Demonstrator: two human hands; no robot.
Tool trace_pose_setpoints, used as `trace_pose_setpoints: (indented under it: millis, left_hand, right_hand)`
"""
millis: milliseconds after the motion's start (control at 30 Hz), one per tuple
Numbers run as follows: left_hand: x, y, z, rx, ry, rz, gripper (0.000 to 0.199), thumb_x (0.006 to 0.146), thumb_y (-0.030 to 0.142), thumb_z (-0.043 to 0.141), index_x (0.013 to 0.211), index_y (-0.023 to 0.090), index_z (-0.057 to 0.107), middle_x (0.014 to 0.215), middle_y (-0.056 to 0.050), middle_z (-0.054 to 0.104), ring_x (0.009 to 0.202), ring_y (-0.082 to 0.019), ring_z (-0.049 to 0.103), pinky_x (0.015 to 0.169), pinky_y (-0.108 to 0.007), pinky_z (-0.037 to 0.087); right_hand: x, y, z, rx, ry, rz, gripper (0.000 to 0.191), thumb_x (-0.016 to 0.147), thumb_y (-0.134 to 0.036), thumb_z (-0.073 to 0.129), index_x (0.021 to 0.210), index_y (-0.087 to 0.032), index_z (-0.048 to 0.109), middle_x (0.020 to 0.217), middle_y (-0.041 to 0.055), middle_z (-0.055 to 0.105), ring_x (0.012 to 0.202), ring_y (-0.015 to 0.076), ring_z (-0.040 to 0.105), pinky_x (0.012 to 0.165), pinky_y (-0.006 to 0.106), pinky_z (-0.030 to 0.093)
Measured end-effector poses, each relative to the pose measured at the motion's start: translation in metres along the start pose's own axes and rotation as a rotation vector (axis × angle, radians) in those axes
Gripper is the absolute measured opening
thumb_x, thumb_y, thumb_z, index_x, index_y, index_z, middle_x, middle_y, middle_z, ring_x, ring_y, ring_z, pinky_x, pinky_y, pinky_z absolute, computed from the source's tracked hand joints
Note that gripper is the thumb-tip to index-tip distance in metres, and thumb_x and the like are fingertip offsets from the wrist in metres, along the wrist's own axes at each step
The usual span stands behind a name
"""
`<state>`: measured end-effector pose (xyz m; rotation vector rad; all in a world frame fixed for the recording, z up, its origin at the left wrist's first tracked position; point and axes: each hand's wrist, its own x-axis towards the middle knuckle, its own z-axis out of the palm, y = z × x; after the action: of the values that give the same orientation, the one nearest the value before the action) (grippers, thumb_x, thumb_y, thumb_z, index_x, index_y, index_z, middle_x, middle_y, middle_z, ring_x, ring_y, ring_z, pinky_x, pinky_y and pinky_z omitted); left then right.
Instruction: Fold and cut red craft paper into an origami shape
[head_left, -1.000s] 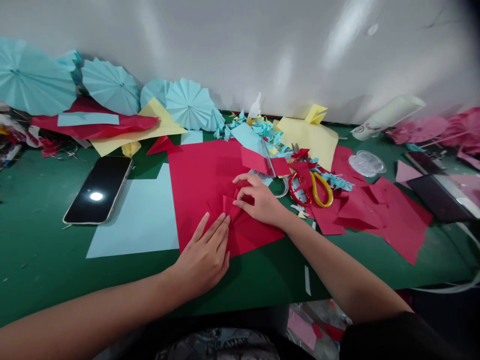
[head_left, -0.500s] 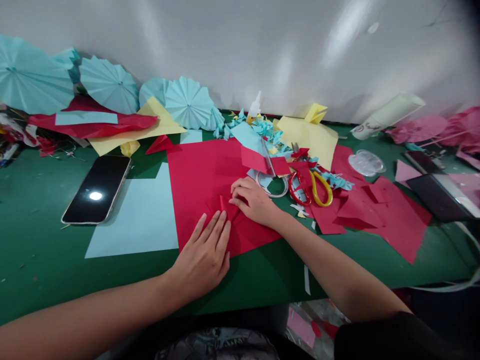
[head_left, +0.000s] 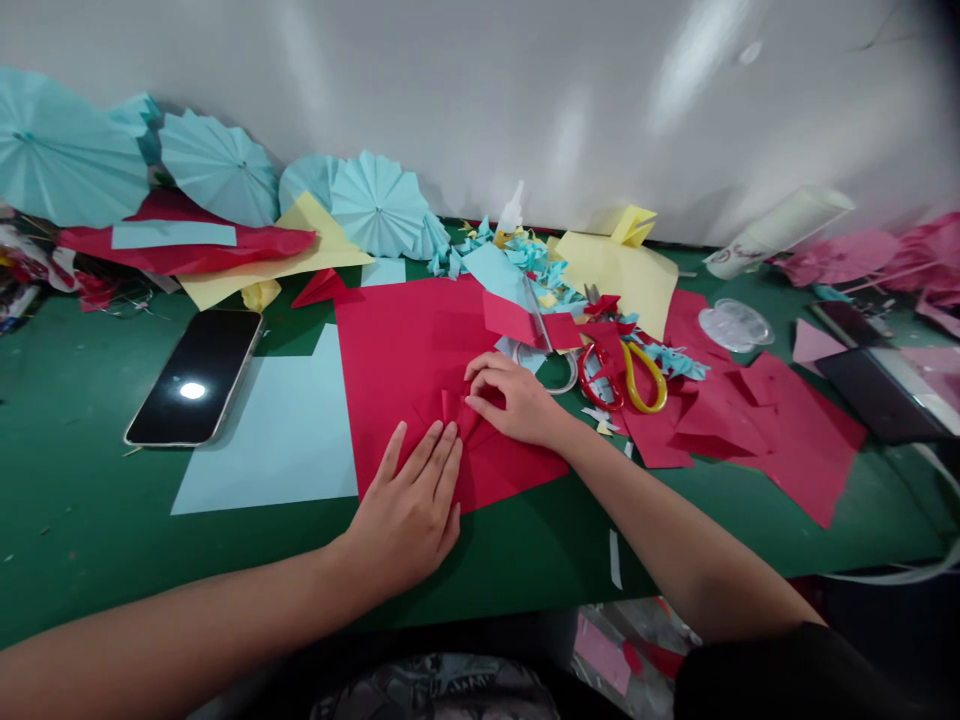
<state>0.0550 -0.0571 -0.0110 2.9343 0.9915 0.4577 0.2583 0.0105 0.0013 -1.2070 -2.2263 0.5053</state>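
A small folded piece of red paper (head_left: 448, 402) lies on a large red sheet (head_left: 397, 335). My left hand (head_left: 412, 500) lies flat with its fingers stretched out, the fingertips pressing the near side of the folded piece. Thumb and forefinger of my right hand (head_left: 514, 400) are pinched together at the folded piece's right side, on a bit of it that blends into the red sheet. Beneath the big sheet, a light blue sheet (head_left: 277, 430) sticks out to the left. Scissors (head_left: 646, 378) with red and yellow handles and a tape roll (head_left: 564, 385) are just beyond my right hand.
A phone (head_left: 196, 375) lies at the left. Pleated blue paper fans (head_left: 379, 205) lean along the wall. A glue bottle (head_left: 511, 212), blue scraps, and yellow paper (head_left: 619, 275) are at the back. Red offcuts (head_left: 814, 440) spread to the right, near a dark device (head_left: 885, 395).
My right hand has moved very slightly, its thumb and forefinger still at the folded paper. My left hand stays flat in nearly the same place.
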Motion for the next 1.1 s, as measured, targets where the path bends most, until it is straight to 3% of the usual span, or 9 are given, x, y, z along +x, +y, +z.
trace_pose_setpoints:
  millis: [500,800,967,1100]
  left_hand:
    - [0.001,0.001,0.0,0.004,0.006,0.003,0.048,0.087,0.027,0.038,0.129,0.004,0.047,0.136,-0.018,0.044,0.129,-0.03,0.037,0.111,-0.053,0.01]
    - [0.011,-0.013,-0.004,-0.034,-0.008,0.088,0.047,0.086,0.035,0.043,0.118,0.003,0.056,0.132,-0.02,0.048,0.131,-0.031,0.032,0.11,-0.055,-0.004]
    - [0.023,-0.024,-0.005,-0.042,0.036,0.162,0.035,0.09,0.031,0.039,0.102,0.008,0.063,0.12,-0.017,0.059,0.119,-0.027,0.049,0.109,-0.057,-0.005]
    - [0.026,-0.021,-0.002,-0.013,0.085,0.157,0.029,0.09,0.025,0.039,0.089,0.01,0.064,0.112,-0.016,0.064,0.113,-0.028,0.054,0.108,-0.061,-0.004]
  right_hand:
    - [0.0,0.001,0.004,-0.036,0.034,0.109,0.017,0.079,-0.018,0.058,0.064,-0.017,0.049,0.102,0.011,0.05,0.095,0.0195,0.055,0.085,0.04,0.044]
    - [-0.001,0.005,0.007,-0.059,0.062,0.141,0.024,0.077,-0.023,0.063,0.06,-0.018,0.047,0.101,0.011,0.05,0.093,0.0205,0.055,0.083,0.039,0.046]
    - [-0.002,0.006,0.005,-0.036,0.073,0.148,0.025,0.076,-0.026,0.063,0.059,-0.017,0.048,0.102,0.0115,0.05,0.089,0.0203,0.055,0.082,0.04,0.046]
    - [-0.004,0.004,0.0,-0.001,0.039,0.134,0.017,0.078,-0.021,0.058,0.064,-0.016,0.05,0.107,0.0125,0.048,0.086,0.0184,0.056,0.083,0.04,0.045]
